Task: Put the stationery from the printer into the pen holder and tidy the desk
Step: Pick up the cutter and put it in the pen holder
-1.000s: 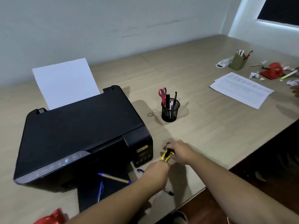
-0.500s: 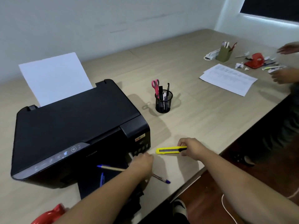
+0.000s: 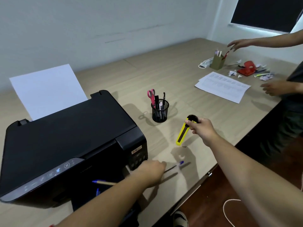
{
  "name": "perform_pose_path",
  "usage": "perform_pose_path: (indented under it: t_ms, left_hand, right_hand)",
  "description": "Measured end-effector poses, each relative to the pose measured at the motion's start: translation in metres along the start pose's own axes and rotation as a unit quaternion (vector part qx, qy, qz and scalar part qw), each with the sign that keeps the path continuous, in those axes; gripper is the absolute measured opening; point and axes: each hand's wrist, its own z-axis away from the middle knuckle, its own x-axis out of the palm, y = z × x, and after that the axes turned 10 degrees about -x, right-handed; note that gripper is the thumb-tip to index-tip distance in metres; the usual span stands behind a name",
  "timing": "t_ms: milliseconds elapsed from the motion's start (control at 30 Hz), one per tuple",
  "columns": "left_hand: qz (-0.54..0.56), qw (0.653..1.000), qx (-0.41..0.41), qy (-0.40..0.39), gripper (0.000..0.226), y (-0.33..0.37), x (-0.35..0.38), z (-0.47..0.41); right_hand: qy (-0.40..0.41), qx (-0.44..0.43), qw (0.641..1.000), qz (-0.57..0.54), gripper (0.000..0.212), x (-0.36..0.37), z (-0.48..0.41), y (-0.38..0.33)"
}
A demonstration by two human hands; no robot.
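Yellow cutter (image 3: 182,134) dangles from the right hand (image 3: 202,127)'s pinching fingers; left hand (image 3: 151,171) grips a pen (image 3: 175,167). Loose hold could drop it short of the holder (image 3: 159,110).

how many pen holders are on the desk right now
2. A black mesh pen holder stands just right of the printer, with pink scissors in it. An olive-green holder stands at the desk's far right, near the red hole punch.

Pen (image 3: 176,167) motion-blurred; left hand (image 3: 151,171) grip hidden.
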Motion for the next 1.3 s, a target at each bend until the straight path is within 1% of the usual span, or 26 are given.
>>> perform_pose_path:
  t_ms: [67, 133, 233, 300, 367, 433, 467, 533, 567, 667, 733, 767, 800, 833, 867, 967, 1033, 1067, 1133, 1167, 1200, 1233, 1300]
  left_hand:
    - [0.032, 0.999, 0.014, 0.029, 0.021, 0.011, -0.027, -0.004]
    - [0.058, 0.996, 0.009, 0.061, 0.021, 0.014, -0.062, -0.010]
    - [0.085, 0.988, -0.045, 0.119, 0.018, -0.001, -0.119, -0.025]
    - [0.108, 0.983, -0.072, 0.133, 0.023, -0.018, -0.152, -0.039]
    - [0.148, 0.975, -0.090, 0.136, 0.025, -0.036, -0.175, -0.050]
    - [0.209, 0.956, -0.114, 0.173, 0.021, -0.054, -0.191, -0.063]
    - [0.251, 0.938, -0.128, 0.201, 0.017, -0.061, -0.196, -0.070]
    - [0.357, 0.888, -0.159, 0.243, 0.008, -0.074, -0.201, -0.087]
    - [0.421, 0.854, -0.175, 0.252, 0.005, -0.079, -0.199, -0.096]
    - [0.595, 0.729, -0.219, 0.256, 0.016, -0.089, -0.189, -0.127]
    - [0.663, 0.666, -0.230, 0.253, 0.013, -0.094, -0.179, -0.142]
    - [0.682, 0.643, -0.236, 0.255, 0.010, -0.095, -0.174, -0.152]
    - [0.693, 0.629, -0.239, 0.258, 0.008, -0.095, -0.170, -0.159]
    - [0.694, 0.625, -0.242, 0.263, 0.009, -0.095, -0.167, -0.167]
    - [0.685, 0.633, -0.246, 0.264, 0.010, -0.095, -0.163, -0.174]
    - [0.614, 0.696, -0.264, 0.263, 0.009, -0.090, -0.154, -0.187]
    - [0.585, 0.718, -0.271, 0.264, 0.011, -0.087, -0.149, -0.194]
    - [0.566, 0.735, -0.273, 0.256, 0.011, -0.086, -0.147, -0.197]
    - [0.507, 0.784, -0.284, 0.218, 0.013, -0.083, -0.142, -0.204]
    - [0.480, 0.803, -0.293, 0.198, 0.015, -0.081, -0.139, -0.207]
    - [0.465, 0.812, -0.302, 0.184, 0.017, -0.079, -0.136, -0.210]
    - [0.458, 0.815, -0.309, 0.175, 0.019, -0.078, -0.133, -0.212]
    - [0.448, 0.817, -0.320, 0.173, 0.020, -0.075, -0.128, -0.216]
  right_hand:
    - [0.019, -0.031, 0.999, 0.007, 0.008, -0.003, -0.012, -0.016]
    - [0.029, -0.058, 0.998, 0.009, 0.004, -0.007, -0.025, -0.033]
    - [0.027, -0.089, 0.996, 0.009, 0.006, -0.011, -0.049, -0.057]
    - [0.007, -0.105, 0.994, 0.009, 0.006, -0.010, -0.065, -0.071]
    - [-0.003, -0.116, 0.993, 0.012, 0.008, -0.006, -0.077, -0.080]
    - [-0.013, -0.122, 0.992, 0.008, 0.016, 0.001, -0.090, -0.085]
    - [-0.020, -0.122, 0.992, 0.008, 0.017, 0.004, -0.096, -0.086]
    - [-0.037, -0.122, 0.992, 0.012, 0.018, 0.013, -0.111, -0.086]
    - [-0.045, -0.121, 0.991, 0.014, 0.017, 0.017, -0.118, -0.085]
    - [-0.074, -0.114, 0.990, 0.019, 0.008, 0.028, -0.142, -0.077]
    - [-0.087, -0.113, 0.989, 0.029, 0.004, 0.034, -0.153, -0.070]
    - [-0.093, -0.112, 0.989, 0.033, 0.004, 0.037, -0.160, -0.065]
    - [-0.097, -0.112, 0.988, 0.036, 0.006, 0.039, -0.165, -0.062]
    - [-0.102, -0.111, 0.988, 0.038, 0.008, 0.041, -0.171, -0.058]
    - [-0.108, -0.111, 0.987, 0.042, 0.008, 0.043, -0.175, -0.055]
    - [-0.146, -0.122, 0.978, 0.085, 0.003, 0.047, -0.187, -0.042]
    - [-0.176, -0.131, 0.968, 0.123, 0.004, 0.049, -0.194, -0.032]
    - [-0.187, -0.136, 0.963, 0.139, 0.003, 0.050, -0.196, -0.028]
    - [-0.216, -0.146, 0.951, 0.168, 0.002, 0.050, -0.200, -0.021]
    - [-0.240, -0.148, 0.942, 0.183, 0.004, 0.050, -0.201, -0.018]
    - [-0.264, -0.148, 0.932, 0.199, 0.004, 0.051, -0.201, -0.014]
    - [-0.286, -0.145, 0.923, 0.214, 0.005, 0.053, -0.199, -0.010]
    - [-0.319, -0.134, 0.909, 0.234, 0.012, 0.057, -0.197, -0.003]
